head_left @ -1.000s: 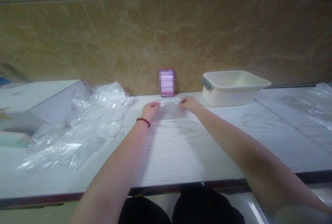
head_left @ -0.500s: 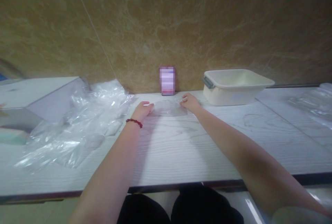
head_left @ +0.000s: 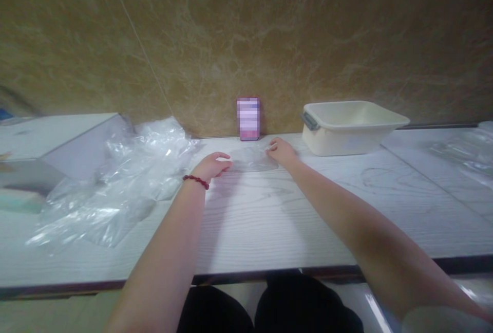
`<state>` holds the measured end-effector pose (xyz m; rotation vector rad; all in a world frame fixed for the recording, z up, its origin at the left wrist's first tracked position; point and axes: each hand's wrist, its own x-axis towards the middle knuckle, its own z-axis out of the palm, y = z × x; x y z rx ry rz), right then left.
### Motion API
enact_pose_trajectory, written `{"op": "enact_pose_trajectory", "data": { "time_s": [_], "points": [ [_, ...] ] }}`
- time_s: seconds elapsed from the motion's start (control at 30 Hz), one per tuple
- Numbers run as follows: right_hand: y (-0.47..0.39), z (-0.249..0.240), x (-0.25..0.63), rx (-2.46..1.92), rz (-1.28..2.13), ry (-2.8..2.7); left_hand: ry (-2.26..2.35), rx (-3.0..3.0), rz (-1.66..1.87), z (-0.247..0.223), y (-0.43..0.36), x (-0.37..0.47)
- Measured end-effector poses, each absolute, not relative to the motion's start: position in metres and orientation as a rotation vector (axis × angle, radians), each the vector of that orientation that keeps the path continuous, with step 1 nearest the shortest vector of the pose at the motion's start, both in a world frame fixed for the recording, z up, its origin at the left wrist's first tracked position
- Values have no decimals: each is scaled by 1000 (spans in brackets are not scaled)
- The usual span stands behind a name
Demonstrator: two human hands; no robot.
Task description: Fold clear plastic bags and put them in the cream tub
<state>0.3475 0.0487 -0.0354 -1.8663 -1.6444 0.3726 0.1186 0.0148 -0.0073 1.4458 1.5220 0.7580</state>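
A small clear plastic bag (head_left: 252, 157) lies flat on the white wood-grain table, between my two hands. My right hand (head_left: 282, 151) pinches its right edge between thumb and fingers. My left hand (head_left: 213, 165), with a dark red bead bracelet on the wrist, is at the bag's left edge; its thumb and fingers are apart. Whether the left fingertips touch the film I cannot tell.
A heap of clear plastic bags (head_left: 115, 194) spreads at the left beside a white box (head_left: 80, 137). A phone (head_left: 248, 119) with a blurred screen leans on the tiled wall. The cream plastic bin (head_left: 346, 137) stands at right; more clear plastic (head_left: 468, 148) lies farther right.
My left hand has turned slightly, its thumb and fingers now farther apart at the bag's left edge. The right hand has stayed almost in place at the bag's right edge.
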Motion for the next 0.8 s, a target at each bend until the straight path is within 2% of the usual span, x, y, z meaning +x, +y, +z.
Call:
{"op": "enact_pose_trajectory", "data": {
  "time_s": [0.43, 0.8],
  "points": [
    [55, -46, 348, -1794, 281, -1639, 1496, 1437, 903, -17, 22, 132],
    [54, -47, 348, -1808, 273, -1720, 1650, 1623, 583, -23, 22, 124]
  ]
}}
